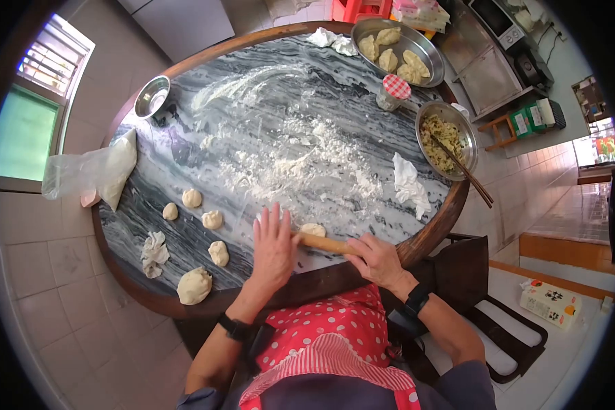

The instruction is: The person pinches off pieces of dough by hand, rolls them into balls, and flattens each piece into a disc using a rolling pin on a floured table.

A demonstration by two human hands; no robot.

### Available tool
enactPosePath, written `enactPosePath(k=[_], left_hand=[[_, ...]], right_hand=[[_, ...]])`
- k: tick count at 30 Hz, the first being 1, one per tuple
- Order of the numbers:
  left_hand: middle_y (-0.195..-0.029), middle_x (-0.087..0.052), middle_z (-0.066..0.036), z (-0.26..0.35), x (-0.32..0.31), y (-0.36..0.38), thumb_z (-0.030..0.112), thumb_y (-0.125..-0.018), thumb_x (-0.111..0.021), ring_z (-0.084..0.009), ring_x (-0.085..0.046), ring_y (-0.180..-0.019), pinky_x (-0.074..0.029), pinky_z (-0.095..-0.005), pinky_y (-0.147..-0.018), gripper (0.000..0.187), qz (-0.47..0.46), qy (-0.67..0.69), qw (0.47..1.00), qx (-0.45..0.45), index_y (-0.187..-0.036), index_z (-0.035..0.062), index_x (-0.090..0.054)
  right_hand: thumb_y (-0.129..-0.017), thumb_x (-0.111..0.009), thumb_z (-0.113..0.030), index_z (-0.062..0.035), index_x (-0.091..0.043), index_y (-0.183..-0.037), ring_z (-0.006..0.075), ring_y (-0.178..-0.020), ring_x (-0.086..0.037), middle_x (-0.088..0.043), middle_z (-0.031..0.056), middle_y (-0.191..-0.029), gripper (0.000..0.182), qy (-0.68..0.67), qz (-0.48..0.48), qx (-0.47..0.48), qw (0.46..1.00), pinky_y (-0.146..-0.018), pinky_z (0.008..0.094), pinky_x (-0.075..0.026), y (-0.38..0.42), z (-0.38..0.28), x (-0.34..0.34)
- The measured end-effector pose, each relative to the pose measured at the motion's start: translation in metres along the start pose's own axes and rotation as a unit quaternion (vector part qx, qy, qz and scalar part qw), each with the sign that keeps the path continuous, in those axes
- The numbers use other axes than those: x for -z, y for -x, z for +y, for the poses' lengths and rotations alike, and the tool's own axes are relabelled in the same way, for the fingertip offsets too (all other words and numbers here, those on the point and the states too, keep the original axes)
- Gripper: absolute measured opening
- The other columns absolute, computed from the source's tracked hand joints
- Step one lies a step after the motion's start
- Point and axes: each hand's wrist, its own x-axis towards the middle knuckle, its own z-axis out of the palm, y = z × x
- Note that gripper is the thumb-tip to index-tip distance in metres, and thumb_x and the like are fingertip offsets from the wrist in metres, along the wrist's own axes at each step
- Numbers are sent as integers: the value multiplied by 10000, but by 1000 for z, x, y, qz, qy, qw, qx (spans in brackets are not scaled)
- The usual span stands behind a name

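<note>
A wooden rolling pin (326, 244) lies across the near edge of a small flattened dough piece (313, 230) on the marble table. My right hand (377, 261) is wrapped round the pin's right end. My left hand (275, 247) lies palm down at the pin's left end, fingers spread and pointing away from me; whether the palm touches the pin is hidden. Left of it sit several small dough balls (212, 219) and a larger dough lump (195, 285). Loose flour (301, 160) is scattered over the middle of the table.
At the far right stand a tray of shaped dumplings (436, 63), a jar with a checked lid (393, 93) and a bowl of filling (471, 152) with chopsticks. A metal bowl (152, 97) and a flour bag (118, 167) are at the left. Crumpled tissue (411, 186) lies right.
</note>
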Motion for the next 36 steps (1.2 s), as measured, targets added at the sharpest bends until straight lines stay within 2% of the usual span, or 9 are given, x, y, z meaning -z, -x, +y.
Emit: enactPosePath(k=[1,9,16,21,23,25,28,31,36], left_hand=[[-1576,-220,-262,-2,-9,2,224,-955,-583,-476,-166,-1464,-166,-611,-1160,606,-70,13,997,27,-1460,-24,-358],[-1583,-192,-272,-12,-25,-40,281,-989,-506,-506,-141,-1458,-138,-626,-1157,630,-25,-30,999,15,-1487,-50,-307],[-1606,-118,-267,-3,-11,-24,332,-1024,-455,-496,-67,-1476,-82,-617,-1167,647,-94,-53,994,11,-1522,-26,-246],[-1606,-121,-255,-12,-12,-54,326,-1009,-497,-485,-75,-1478,-81,-617,-1167,643,-53,-56,997,5,-1519,4,-276],[-1604,-128,-248,-15,-11,-53,304,-1002,-519,-478,-85,-1476,-78,-610,-1171,618,-43,-49,998,17,-1513,28,-308],[-1476,-376,-261,-12,3,-47,194,-944,-616,-429,-357,-1381,-285,-532,-1131,479,100,-9,995,29,-1378,39,-487],[-1203,-598,-213,-12,34,-29,68,-885,-666,-325,-617,-1087,-495,-403,-921,265,91,225,965,98,-1141,14,-622],[-994,-660,-170,-4,37,-14,25,-859,-681,-284,-672,-825,-534,-345,-709,139,11,255,952,169,-990,-10,-655],[-1033,-658,-198,9,4,-27,40,-791,-704,-326,-664,-903,-538,-399,-791,250,-19,218,971,97,-1034,-9,-672]], right_hand=[[-794,-760,-178,-102,-619,-1121,269,-862,-605,-563,73,-963,365,15,-5,-14,1000,-706,374,-490,-2,2,-1],[-841,-703,-174,-179,-610,-1303,316,-1263,-447,-448,144,-1424,471,129,52,-19,990,-999,497,-369,-47,9,5],[-895,-653,-169,-207,-586,-1349,373,-1425,-303,-337,155,-1544,460,155,-3,-9,988,-1123,650,-216,-19,7,-12],[-877,-667,-169,-185,-551,-1371,345,-1401,-336,-386,151,-1495,507,160,42,22,986,-1113,641,-229,-41,15,-3],[-811,-712,-124,-120,-554,-1344,338,-1250,-471,-507,141,-1330,556,103,13,20,994,-1030,577,-340,-29,7,-4],[-823,-697,-117,-97,-555,-1319,305,-1165,-503,-523,116,-1248,516,110,3,30,993,-1009,529,-363,-22,14,-10],[-830,-678,-96,-68,-563,-1269,280,-1046,-542,-539,94,-1122,455,88,-7,33,996,-956,448,-407,-27,16,-9],[-838,-665,-83,-47,-577,-1220,304,-1001,-556,-546,114,-1070,393,-3,-4,-1,1000,-888,400,-445,-32,16,-3],[-914,-622,-91,14,-578,-1188,258,-895,-589,-570,134,-976,297,-243,-11,-142,959,-777,349,-481,-24,15,17]])
